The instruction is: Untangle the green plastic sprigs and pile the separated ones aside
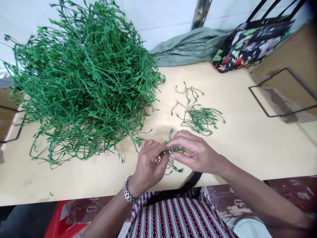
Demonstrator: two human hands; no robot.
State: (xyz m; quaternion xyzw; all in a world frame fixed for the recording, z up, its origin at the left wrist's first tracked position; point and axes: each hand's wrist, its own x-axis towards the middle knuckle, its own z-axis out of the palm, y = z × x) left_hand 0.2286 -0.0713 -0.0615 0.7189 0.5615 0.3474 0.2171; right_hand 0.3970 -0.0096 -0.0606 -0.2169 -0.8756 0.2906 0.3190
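Near the table's front edge, my left hand (151, 162) is closed around a small bunch of thin green artificial stems (176, 168) with tufted tips. My right hand (194, 152) meets it from the right, thumb and fingers pinching the same bunch. Parts of the stems are hidden behind my fingers. Just beyond my right hand lies a loose little pile of similar green stems (201, 119), with a few strays above it. A large tangled heap of the green stems (91, 82) rises on the left side of the table.
The pale table (247, 145) runs along a tiled wall. At the back lie a grey-green cloth (188, 48) and a floral bag (252, 46). A cardboard box (292, 62) with a black wire frame (267, 116) stands at right; another box (7, 112) is at far left.
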